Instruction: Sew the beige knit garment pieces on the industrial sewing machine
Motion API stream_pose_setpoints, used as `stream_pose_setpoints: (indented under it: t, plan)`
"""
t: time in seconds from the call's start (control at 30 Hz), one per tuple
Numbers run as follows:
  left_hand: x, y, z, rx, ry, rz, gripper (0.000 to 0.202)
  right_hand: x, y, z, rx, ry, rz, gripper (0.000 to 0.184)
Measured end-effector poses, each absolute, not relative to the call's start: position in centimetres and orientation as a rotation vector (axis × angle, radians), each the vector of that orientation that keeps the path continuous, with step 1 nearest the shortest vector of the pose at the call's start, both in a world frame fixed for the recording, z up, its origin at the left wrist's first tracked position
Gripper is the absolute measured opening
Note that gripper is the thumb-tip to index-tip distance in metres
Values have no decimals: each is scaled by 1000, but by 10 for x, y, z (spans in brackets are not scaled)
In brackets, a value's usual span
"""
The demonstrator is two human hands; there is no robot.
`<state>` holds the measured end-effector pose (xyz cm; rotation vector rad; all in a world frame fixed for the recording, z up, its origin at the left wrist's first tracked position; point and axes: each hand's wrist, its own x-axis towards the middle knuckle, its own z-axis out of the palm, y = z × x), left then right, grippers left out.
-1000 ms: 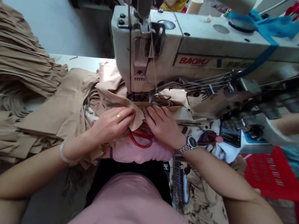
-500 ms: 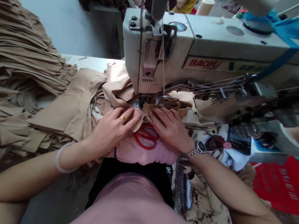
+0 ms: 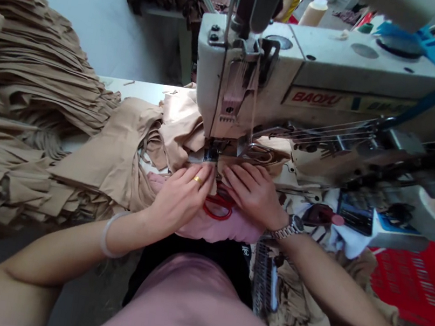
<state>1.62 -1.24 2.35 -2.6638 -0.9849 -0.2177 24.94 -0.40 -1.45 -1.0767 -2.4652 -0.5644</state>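
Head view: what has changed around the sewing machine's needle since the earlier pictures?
The tan fabric flap between the hands has shortened, pulled toward the presser foot. The left hand and right hand still rest on it. The red scissors stayed on the pink cloth.

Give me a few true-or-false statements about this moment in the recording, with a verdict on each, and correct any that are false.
The left hand wears a gold ring. True.
The wristwatch is on the left wrist. False: the wristwatch is on the wrist of the right hand.
Red-handled scissors lie just below the hands, on pink cloth. True.
Both hands rest on blue fabric. False: they rest on tan fabric.
The crate at the right is green. False: it is a red plastic crate.
The sewing machine bears the printed name BAOYU. True.
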Motion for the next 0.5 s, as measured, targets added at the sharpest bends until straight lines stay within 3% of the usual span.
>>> stream_pose_setpoints:
  t: [0.23,0.5]
  plan:
    - [-1,4,-2,-2720,-979,-519,41,231,-15,-19,-1166,-2363,-523,36]
    - [5,-1,5,-2551,-1114,-356,43,209,-16,-20,-1192,-2177,-291,34]
